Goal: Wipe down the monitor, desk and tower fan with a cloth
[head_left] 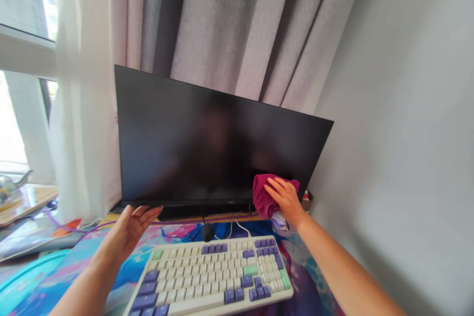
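A dark monitor (192, 143) stands tilted in view, its screen off and faintly reflecting. My right hand (287, 197) presses a folded magenta cloth (263, 200) against the screen's lower right corner, fingers lying over the fabric. At the monitor's lower left edge is my left hand (129, 229), palm turned up. Its fingers are stretched out along and under that edge, with the tips partly hidden. Below the screen lies a white keyboard (207, 276) with purple and mint keys. A small purple-and-white mouse (280, 223) sits just under the cloth.
A colourful desk mat (122, 286) spreads under the keyboard. A small black round object (208, 232) and thin cables lie before the monitor. Grey curtains (222, 24) hang behind; a grey wall (403, 123) bounds the right. A turquoise round item (33, 274) is at the left.
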Tool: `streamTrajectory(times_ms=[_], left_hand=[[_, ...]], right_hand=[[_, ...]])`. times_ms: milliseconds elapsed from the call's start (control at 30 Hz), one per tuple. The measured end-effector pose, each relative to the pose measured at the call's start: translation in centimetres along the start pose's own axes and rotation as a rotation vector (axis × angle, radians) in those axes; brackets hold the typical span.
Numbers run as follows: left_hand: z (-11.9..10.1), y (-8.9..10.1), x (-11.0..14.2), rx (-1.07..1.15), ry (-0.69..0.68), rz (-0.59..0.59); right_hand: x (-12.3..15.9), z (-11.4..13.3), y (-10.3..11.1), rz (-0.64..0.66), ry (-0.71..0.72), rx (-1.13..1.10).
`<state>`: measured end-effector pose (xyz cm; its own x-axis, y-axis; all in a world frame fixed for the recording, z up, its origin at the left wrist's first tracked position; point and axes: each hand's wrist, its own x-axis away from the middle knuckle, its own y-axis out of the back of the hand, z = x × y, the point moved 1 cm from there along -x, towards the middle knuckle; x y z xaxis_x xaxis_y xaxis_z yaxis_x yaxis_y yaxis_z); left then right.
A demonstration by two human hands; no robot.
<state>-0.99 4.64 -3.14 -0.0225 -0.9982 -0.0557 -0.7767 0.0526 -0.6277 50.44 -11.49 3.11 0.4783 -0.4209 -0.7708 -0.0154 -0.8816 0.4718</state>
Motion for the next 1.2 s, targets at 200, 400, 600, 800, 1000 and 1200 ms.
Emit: streamTrajectory(times_ms=[200, 400, 600, 800, 1000, 1200], left_hand=[[0.3, 1.0, -1.0, -0.032, 0.022, 0.022], [0.7, 1.7, -1.4, -0.046, 0.023, 0.048], [0.7, 1.6, -1.5, -0.102, 0.037, 0.025], [0.3, 1.0, -1.3, -0.155, 0.061, 0.018], [0.4, 1.5, -1.6, -0.146, 0.053, 0.019], [0.3, 1.5, -1.6, -0.139, 0.020, 0.030]], right_hand=[[3.5, 2.1, -2.1, 0.099, -0.031, -0.055], [4.4, 1.9, -2.2, 0.135, 0.073, -0.066], [2.7, -1.6, 0.2, 0.107, 0.000, -0.012], [-2.2, -7.6, 4.1, -0.001, -0.092, -0.002], [-8.6, -14.8, 8.3, -0.193, -0.212, 0.045], [-11.9, -21.7, 11.4, -0.305, -0.343, 0.095]])
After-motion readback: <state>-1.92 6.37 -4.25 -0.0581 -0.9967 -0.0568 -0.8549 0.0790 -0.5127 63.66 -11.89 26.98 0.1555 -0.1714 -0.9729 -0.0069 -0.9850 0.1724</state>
